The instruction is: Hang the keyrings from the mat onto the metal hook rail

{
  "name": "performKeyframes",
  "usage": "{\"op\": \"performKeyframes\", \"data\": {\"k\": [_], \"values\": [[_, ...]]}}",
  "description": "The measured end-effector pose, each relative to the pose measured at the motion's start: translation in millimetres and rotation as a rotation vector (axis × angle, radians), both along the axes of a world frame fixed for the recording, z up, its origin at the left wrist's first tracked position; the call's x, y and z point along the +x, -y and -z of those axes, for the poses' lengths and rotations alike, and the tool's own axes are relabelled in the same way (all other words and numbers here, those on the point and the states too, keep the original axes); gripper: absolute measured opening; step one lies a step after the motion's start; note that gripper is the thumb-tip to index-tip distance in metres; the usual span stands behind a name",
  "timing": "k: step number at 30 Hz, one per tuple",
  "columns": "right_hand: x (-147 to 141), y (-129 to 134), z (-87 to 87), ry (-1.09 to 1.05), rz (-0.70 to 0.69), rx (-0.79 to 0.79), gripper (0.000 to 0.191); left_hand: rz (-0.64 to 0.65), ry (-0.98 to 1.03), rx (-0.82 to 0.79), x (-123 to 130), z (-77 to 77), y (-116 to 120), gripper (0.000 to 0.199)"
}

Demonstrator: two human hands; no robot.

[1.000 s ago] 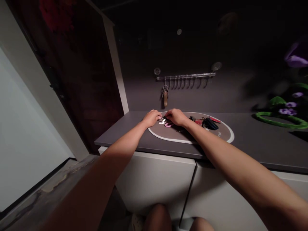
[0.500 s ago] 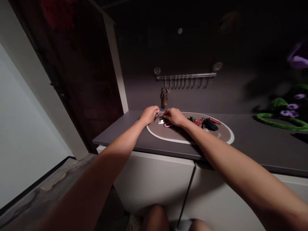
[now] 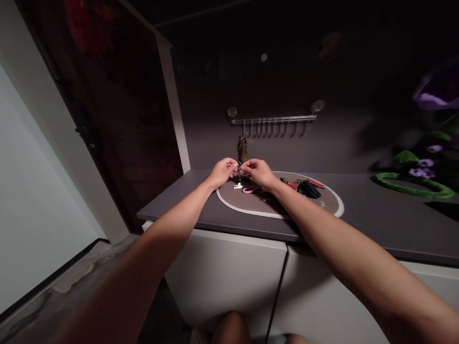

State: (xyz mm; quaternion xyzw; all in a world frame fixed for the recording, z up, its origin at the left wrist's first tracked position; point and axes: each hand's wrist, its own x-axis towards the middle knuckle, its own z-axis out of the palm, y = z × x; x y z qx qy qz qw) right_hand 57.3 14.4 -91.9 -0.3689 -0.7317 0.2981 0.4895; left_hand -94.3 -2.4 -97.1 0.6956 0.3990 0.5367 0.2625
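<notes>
Above the left part of a brown oval mat with a white border [image 3: 247, 211], my left hand [image 3: 223, 174] pinches a thin metal key ring [image 3: 239, 165]. My right hand [image 3: 261, 173] meets it from the other side, thumb and finger closed at the ring's edge; what they pinch is too small to make out. Beneath the fingertips lie silvery keys [image 3: 238, 186] and a pink loop [image 3: 248, 190]. To the right of my right hand, a dark pouch [image 3: 310, 189] and a red item [image 3: 317, 183] rest on the mat.
A clear hook rail [image 3: 274, 119] is fixed to the wall, with a brown key holder [image 3: 244, 150] hanging from its left end. Purple flowers [image 3: 422, 169] and a green fuzzy ring [image 3: 412, 190] stand at right on the grey counter [image 3: 179, 200]. A dark door [image 3: 136, 110] is at left.
My right hand has come up from the mat and moved left to meet my left hand at the key ring. The view has shifted slightly.
</notes>
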Motion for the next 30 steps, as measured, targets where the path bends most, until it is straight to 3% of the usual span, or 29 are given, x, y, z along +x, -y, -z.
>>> {"op": "performKeyframes", "data": {"k": [4, 14, 17, 24, 30], "values": [[-0.2, 2.0, -0.9, -0.026, -0.023, -0.036, 0.008, 0.048, 0.053, -0.026, 1.5, -1.1, 3.6, 0.013], [3.2, -5.9, 3.1, -0.027, -0.018, 0.055, 0.015, 0.053, 0.023, -0.044, 1.4, 5.1, -3.2, 0.022], [5.9, -7.6, 3.0, -0.026, -0.001, 0.083, 0.017, -0.023, -0.067, -0.017, 2.0, 9.1, -5.1, 0.019], [13.5, -11.3, -0.9, -0.090, 0.015, 0.080, 0.020, -0.334, -0.497, 0.184, 4.1, 13.9, -3.4, 0.022], [15.6, -9.8, -17.3, -0.271, 0.031, -0.082, 0.016, -0.386, -0.646, 0.212, 6.0, 15.7, -0.6, 0.026]]}}
